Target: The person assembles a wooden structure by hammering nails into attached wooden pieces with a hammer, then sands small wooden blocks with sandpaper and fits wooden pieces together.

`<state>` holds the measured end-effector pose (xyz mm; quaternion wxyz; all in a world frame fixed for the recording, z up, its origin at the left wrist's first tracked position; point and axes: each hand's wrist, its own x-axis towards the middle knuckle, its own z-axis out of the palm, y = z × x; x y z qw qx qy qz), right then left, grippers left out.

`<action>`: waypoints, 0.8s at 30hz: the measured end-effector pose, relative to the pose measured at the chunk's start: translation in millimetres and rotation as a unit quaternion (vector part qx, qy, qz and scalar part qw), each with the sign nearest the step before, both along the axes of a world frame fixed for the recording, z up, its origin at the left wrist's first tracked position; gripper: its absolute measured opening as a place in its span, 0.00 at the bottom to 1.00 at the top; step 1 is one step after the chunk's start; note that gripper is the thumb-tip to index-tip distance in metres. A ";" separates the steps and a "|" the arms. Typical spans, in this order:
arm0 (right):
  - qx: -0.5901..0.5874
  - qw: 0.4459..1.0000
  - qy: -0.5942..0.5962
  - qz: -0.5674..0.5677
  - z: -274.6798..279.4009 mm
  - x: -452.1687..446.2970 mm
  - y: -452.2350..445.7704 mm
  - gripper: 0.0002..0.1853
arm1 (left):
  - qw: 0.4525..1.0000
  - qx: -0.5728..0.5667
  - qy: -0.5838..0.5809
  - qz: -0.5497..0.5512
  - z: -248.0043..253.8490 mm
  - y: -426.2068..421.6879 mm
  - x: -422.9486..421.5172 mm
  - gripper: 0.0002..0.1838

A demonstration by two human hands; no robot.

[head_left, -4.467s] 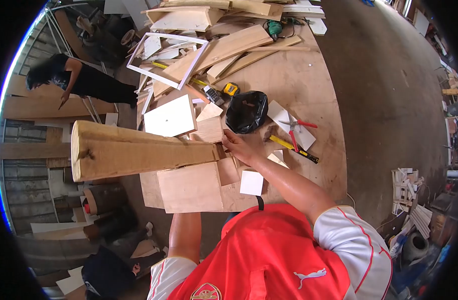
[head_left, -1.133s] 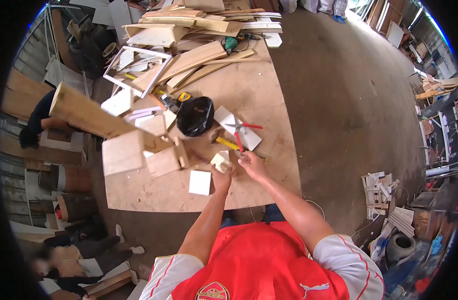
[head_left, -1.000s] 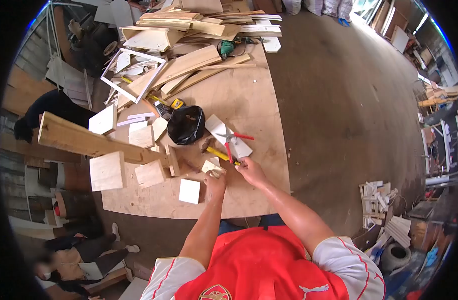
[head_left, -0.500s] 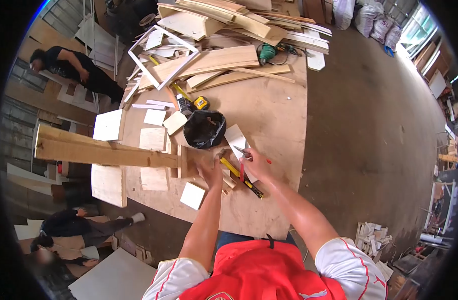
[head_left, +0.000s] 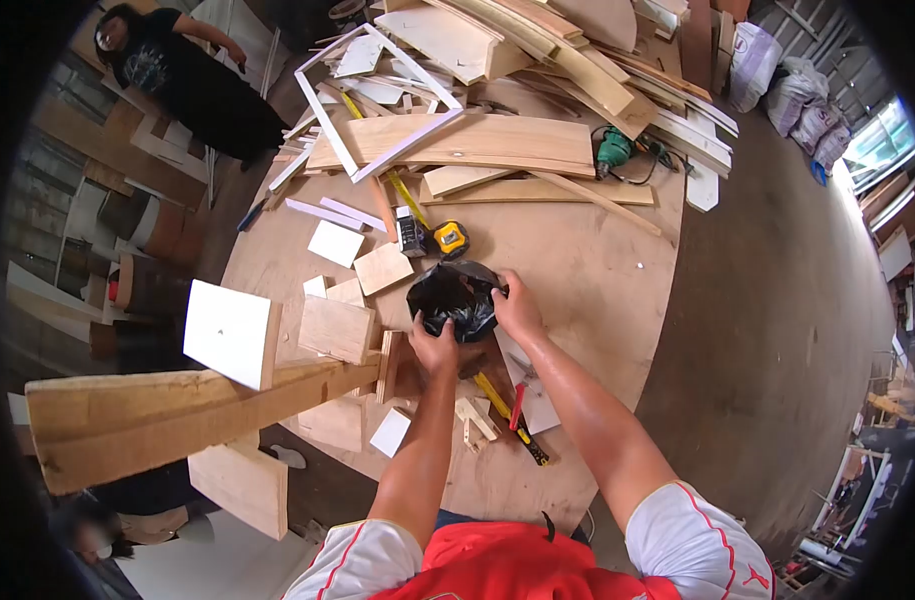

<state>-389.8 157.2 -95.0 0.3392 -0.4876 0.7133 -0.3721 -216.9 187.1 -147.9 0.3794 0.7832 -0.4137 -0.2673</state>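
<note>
A black plastic bag (head_left: 447,312), its mouth open at the top, stands on the table between my hands. My left hand (head_left: 435,347) grips its near left rim with the thumb inside. At the right rim, the fingers of my right hand (head_left: 518,308) are closed on the plastic. Just below lie a yellow-and-black hammer (head_left: 497,398), a red-handled tool (head_left: 518,405) and a white board (head_left: 540,405), partly hidden by my right forearm. Small wood offcuts (head_left: 474,420) lie beside the hammer. Beyond the bag is a yellow tape measure (head_left: 450,237).
A wooden assembly with a long beam (head_left: 177,425) juts past the table's left edge. Stacked planks (head_left: 457,140), a white frame (head_left: 407,145) and a green power drill (head_left: 614,150) fill the far side. A person (head_left: 192,80) stands at the far left.
Both hands have moved forward from the hammer and white board to the black bag and taken hold of its rim. The view has shifted, and the person at far left has turned.
</note>
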 end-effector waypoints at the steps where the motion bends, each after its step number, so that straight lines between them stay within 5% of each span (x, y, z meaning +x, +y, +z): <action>1: 0.002 1.000 -0.008 0.015 -6.4 -1.9 -4.9 0.21 | 1.000 -0.002 0.012 -0.012 -0.5 -0.5 -0.8 0.39; 4: 0.034 0.998 -0.010 0.055 -5.8 -5.3 -11.4 0.15 | 0.998 -0.016 0.041 -0.042 4.5 -5.8 -7.4 0.35; 7: -0.004 0.989 -0.145 0.031 -13.2 -9.1 -21.0 0.25 | 0.995 -0.029 0.091 -0.043 9.9 -16.0 -12.7 0.29; 10: -0.020 0.997 -0.072 -0.025 1.3 -16.7 -50.6 0.26 | 0.973 -0.071 0.216 -0.031 -16.5 -24.6 -7.1 0.22; 15: -0.096 0.990 0.099 0.038 -5.8 5.5 -111.3 0.21 | 0.983 -0.049 0.165 -0.062 6.1 -23.4 -6.5 0.19; 18: -0.119 0.964 0.202 0.128 4.5 38.6 -139.2 0.30 | 0.986 -0.060 0.133 -0.078 8.7 -20.9 -9.3 0.20; 24: 0.040 0.987 0.092 0.129 25.2 113.3 -187.9 0.43 | 0.986 -0.057 0.125 -0.089 -2.6 -14.8 -11.7 0.20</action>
